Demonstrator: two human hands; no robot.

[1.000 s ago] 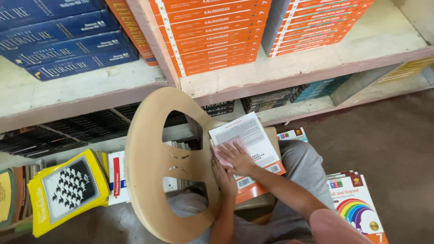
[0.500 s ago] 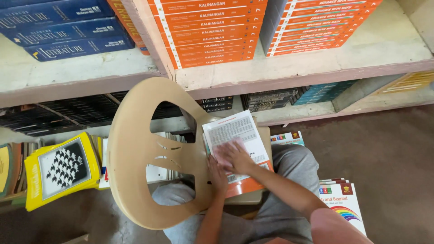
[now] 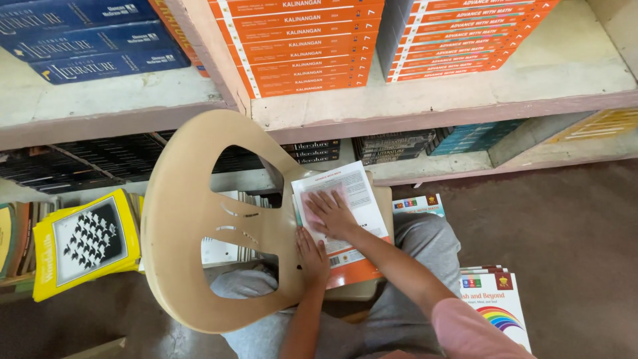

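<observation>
Right hand flat, fingers spread, pressing a pink cloth onto the book — left hand lies open, palm down, on its lower edge, just beside.

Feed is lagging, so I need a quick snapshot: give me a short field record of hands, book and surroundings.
Right hand: flat on a pink cloth, pressing it onto the book cover
Left hand: flat on the book's lower edge
Book: white and orange, lying on a tan plastic chair
Nearby: rainbow-cover books on the floor, orange book stacks on the shelf
</observation>
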